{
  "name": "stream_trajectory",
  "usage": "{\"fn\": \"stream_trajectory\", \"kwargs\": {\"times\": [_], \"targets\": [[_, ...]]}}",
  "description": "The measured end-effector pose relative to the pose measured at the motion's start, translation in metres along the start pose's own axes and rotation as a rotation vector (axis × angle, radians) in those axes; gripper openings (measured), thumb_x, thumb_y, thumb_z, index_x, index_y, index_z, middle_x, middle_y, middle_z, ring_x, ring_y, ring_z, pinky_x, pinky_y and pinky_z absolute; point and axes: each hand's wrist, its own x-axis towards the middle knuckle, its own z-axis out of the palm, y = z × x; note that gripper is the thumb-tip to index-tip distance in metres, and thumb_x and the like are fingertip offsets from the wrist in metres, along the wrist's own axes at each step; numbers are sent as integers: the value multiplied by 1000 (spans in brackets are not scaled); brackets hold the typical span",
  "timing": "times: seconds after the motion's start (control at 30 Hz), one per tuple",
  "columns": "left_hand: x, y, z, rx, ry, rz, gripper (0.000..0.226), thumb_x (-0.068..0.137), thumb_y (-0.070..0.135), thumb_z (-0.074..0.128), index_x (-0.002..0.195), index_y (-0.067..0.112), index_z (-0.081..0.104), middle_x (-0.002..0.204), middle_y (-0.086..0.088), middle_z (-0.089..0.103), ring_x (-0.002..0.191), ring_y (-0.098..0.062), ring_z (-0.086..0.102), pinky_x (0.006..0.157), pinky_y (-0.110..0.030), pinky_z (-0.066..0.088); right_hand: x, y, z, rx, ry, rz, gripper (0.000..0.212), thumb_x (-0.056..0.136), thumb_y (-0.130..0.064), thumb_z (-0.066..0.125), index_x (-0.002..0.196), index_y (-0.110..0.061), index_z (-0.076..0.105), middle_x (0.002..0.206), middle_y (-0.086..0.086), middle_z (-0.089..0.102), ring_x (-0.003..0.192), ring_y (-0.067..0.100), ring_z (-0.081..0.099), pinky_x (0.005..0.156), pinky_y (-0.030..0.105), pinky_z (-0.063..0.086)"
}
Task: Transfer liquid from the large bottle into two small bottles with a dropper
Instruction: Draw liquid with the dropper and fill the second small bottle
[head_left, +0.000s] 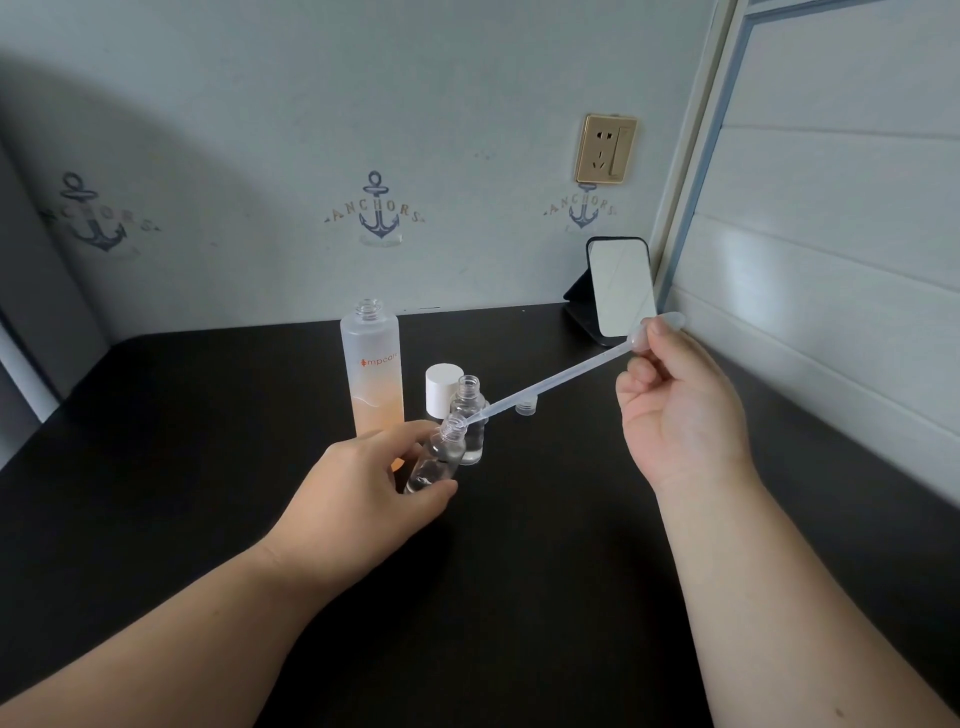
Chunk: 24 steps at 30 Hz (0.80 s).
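Head view, only cam. Left hand grips a small bottle, tilted, neck toward the dropper; base low, whether it rests on the tabletop can't tell. Right hand pinches the dropper bulb betw. thumb and fingers; stem slopes down-left, tip at the bottle mouth. Whether the tip is inside the neck: can't tell. Second small bottle upright just behind, open, clear liquid in its lower part. Large bottle upright, uncapped, left of it. White cap between the two; a small clear cap lies to the right. Mirror at rear right, well apart.

Step in hand, by judgement: discharging into the held bottle. To do well: seat tip inside the neck before squeezing; squeeze slow and even; keep bottle tilt modest so nothing runs out; hold left grip firm. Risk: drip down the outside if tip sits on the rim.
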Motion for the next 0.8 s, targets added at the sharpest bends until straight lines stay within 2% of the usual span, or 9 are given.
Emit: {"fn": "stream_trajectory", "kwargs": {"times": [0.17,0.33,0.43,0.57,0.7,0.8], "targets": [[-1,3,-1,-11,-11,17,35,77,48,68,95,69,48,104,43,53,79,1,60,65,-12,48,0,0,-1,-9,-4,-6,16,95,-4,63,82,-9,70,75,2,65,55,8,51,53,16,43],[-1,2,-2,2,-4,4,38,79,45,71,98,67,47,93,34,62,82,10,59,64,-8,46,0,0,1,-20,1,-16,23,95,-4,64,76,-12,74,75,2,65,57,9,51,56,16,44],[-1,2,-1,13,-3,-26,36,79,45,72,96,64,48,93,33,62,81,9,59,65,-7,46,-2,0,2,-25,19,2,31,96,-7,63,69,-15,77,74,1,67,58,10,55,56,18,46],[0,0,1,35,-10,-74,32,78,51,74,100,56,50,89,24,64,81,10,57,61,-6,43,-3,0,3,2,35,44,35,97,-12,62,66,-17,77,74,0,69,61,12,61,59,20,51],[1,-3,0,53,-49,-122,32,76,59,74,96,55,49,90,28,62,82,11,57,57,-11,42,-2,1,2,37,26,55,33,96,-13,63,66,-14,76,76,1,70,64,12,63,61,21,52],[1,-3,0,43,-61,-136,38,73,66,72,102,55,49,95,30,62,80,13,56,59,-13,41,-2,1,0,55,36,66,31,96,-14,65,67,-12,75,77,1,70,64,13,63,61,22,52]]}}
